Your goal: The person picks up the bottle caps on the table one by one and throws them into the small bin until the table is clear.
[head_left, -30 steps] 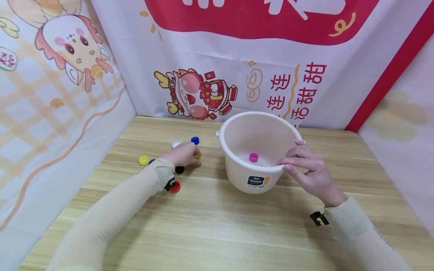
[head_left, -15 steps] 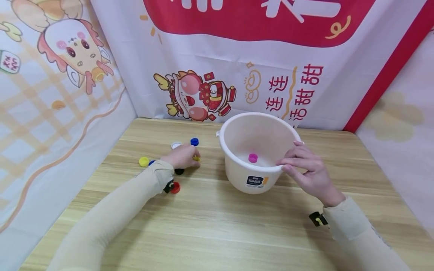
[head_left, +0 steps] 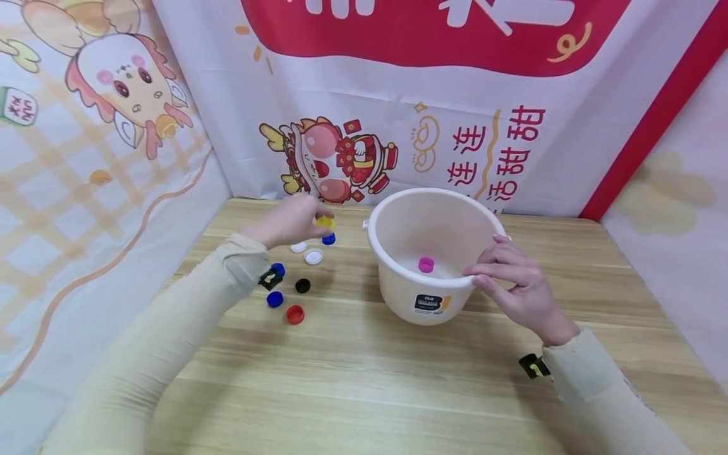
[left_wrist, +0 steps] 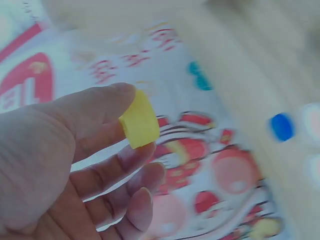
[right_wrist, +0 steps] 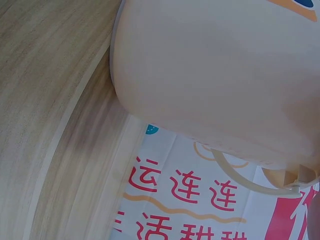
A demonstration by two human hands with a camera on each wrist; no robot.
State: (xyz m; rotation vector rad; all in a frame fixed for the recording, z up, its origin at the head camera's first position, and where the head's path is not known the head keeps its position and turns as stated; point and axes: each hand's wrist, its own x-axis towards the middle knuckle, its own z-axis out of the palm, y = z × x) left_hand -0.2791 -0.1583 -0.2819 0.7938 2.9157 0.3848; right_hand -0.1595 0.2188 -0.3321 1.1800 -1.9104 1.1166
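A yellow bottle cap (head_left: 325, 222) is pinched between the thumb and fingers of my left hand (head_left: 292, 220), lifted above the table near a blue cap (head_left: 328, 239). The left wrist view shows that same yellow cap (left_wrist: 141, 120) close up at the fingertips. My right hand (head_left: 520, 284) grips the near right rim of a cream plastic bucket (head_left: 398, 291). A pink cap (head_left: 426, 265) lies on the bucket's bottom. In the right wrist view the bucket's outer wall (right_wrist: 210, 75) fills much of the picture, with the hand barely visible at the right edge.
Left of the bucket, two white caps (head_left: 313, 256), a black cap (head_left: 303, 286), a red cap (head_left: 295, 315) and more blue caps (head_left: 275, 299) lie on the wooden table (head_left: 364, 379). A printed cloth (head_left: 227, 95) hangs behind. The bucket's handle (right_wrist: 250, 185) hangs at its side.
My left hand has risen and moved away from me with the yellow cap, uncovering white, blue and black caps. Another yellow cap at left is now out of sight. My right hand keeps its hold.
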